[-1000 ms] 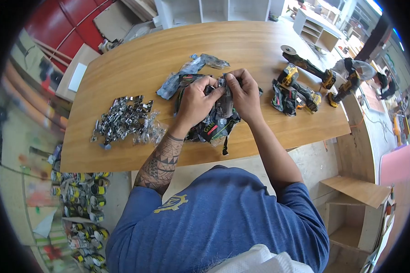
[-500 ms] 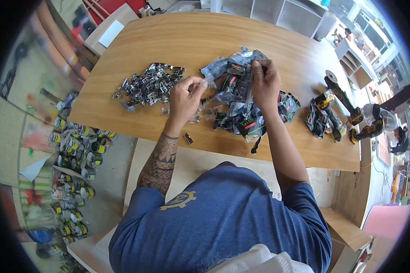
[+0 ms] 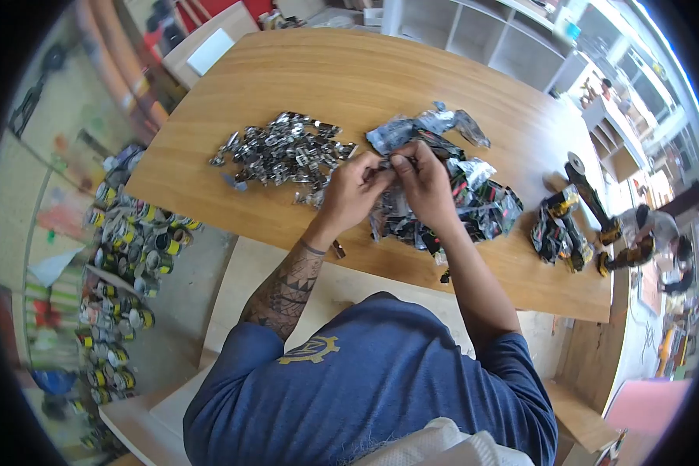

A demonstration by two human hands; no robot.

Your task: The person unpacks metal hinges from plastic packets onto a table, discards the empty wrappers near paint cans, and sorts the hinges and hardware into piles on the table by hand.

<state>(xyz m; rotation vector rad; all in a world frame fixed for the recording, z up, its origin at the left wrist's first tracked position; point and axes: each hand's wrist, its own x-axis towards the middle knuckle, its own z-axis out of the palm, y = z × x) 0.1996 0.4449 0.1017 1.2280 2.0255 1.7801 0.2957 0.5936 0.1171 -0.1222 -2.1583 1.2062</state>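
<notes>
My left hand (image 3: 355, 189) and my right hand (image 3: 426, 180) meet over the wrappers, thumbs and fingertips pinched together. What they pinch is mostly hidden by the fingers. Under and beside my right hand lies a heap of black and clear plastic wrappers (image 3: 485, 210), with greyish crumpled bags (image 3: 392, 135) behind it. Left of my left hand, shiny metal hinge parts (image 3: 287, 147) are piled on the wooden table (image 3: 326, 70). One small metal piece (image 3: 339, 249) lies by the front edge, next to my left forearm.
Yellow and black power tools (image 3: 568, 203) and a grinder (image 3: 590, 194) lie at the table's right end. Paint cans (image 3: 159, 260) crowd the floor at the left. White shelving (image 3: 474, 35) stands behind the table. A person (image 3: 606, 89) is far off at the back right.
My hands were apart half a second ago, with clear plastic at my left fingers; now they are together again. The view has shifted, so the table and piles sit differently in the frame.
</notes>
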